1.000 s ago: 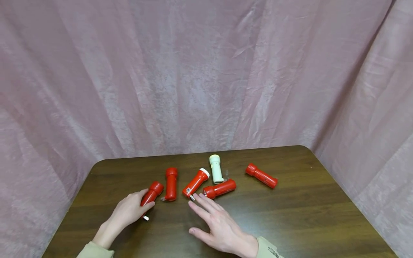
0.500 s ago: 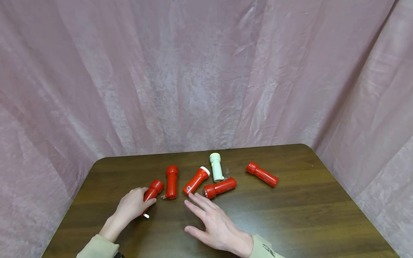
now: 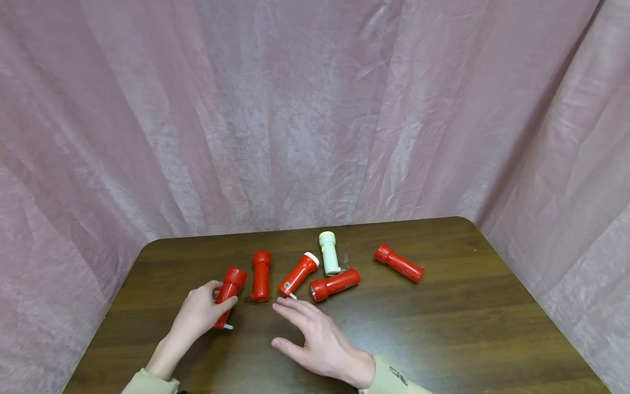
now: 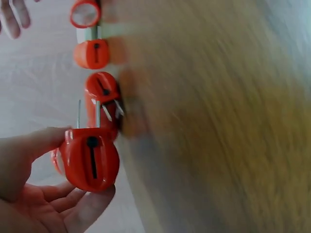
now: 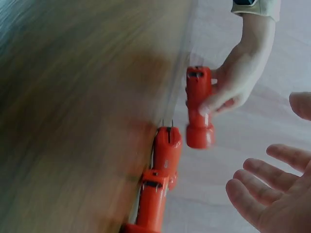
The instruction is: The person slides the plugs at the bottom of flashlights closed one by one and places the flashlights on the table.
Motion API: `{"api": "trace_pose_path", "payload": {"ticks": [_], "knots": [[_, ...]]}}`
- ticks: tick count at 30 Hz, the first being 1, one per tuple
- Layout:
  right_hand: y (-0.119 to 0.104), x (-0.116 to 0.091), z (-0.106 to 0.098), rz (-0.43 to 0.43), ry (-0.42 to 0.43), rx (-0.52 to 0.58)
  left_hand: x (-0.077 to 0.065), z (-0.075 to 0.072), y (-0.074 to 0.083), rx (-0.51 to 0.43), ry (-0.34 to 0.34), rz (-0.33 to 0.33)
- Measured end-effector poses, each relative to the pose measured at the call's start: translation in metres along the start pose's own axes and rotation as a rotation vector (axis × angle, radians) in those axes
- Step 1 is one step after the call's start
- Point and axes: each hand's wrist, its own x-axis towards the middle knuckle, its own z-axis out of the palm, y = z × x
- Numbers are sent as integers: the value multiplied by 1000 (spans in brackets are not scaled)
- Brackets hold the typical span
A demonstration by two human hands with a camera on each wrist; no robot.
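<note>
My left hand (image 3: pixel 196 311) grips a red flashlight (image 3: pixel 234 277) at the left of the table, thumb on one side and fingers round the other. In the left wrist view this flashlight (image 4: pixel 92 162) shows its slotted tail end and two metal plug prongs sticking out. The right wrist view has the held flashlight (image 5: pixel 198 107) raised off the tabletop. My right hand (image 3: pixel 320 342) hovers palm down with spread fingers, holding nothing. Just beyond its fingertips lies a red flashlight with a white rim (image 3: pixel 298 273), its prongs out. Another red flashlight (image 3: pixel 261 276) lies beside the held one.
A third loose red flashlight (image 3: pixel 336 284) lies crosswise in front of a pale green flashlight (image 3: pixel 328 253). Farther right lies one more red flashlight (image 3: pixel 398 264). The brown wooden table (image 3: pixel 467 323) ends at a pink curtain (image 3: pixel 315 120) behind and at the sides.
My left hand has lifted and turned the red flashlight, so its head points more away from me. My right hand has shifted a little left. The other flashlights have stayed in place.
</note>
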Motion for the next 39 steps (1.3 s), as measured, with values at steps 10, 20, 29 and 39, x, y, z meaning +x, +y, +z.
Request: {"api": "trace_pose_path", "payload": {"ticks": [10, 20, 29, 39], "knots": [[-1, 4, 11, 21, 60, 92, -12, -5, 12, -179, 20, -33], [0, 6, 17, 21, 73, 122, -21, -5, 27, -304, 21, -61], [-2, 8, 18, 38, 87, 164, -28, -1, 43, -427, 1, -74], [-5, 8, 21, -15, 132, 180, -37, 1, 57, -567, -20, -107]]}}
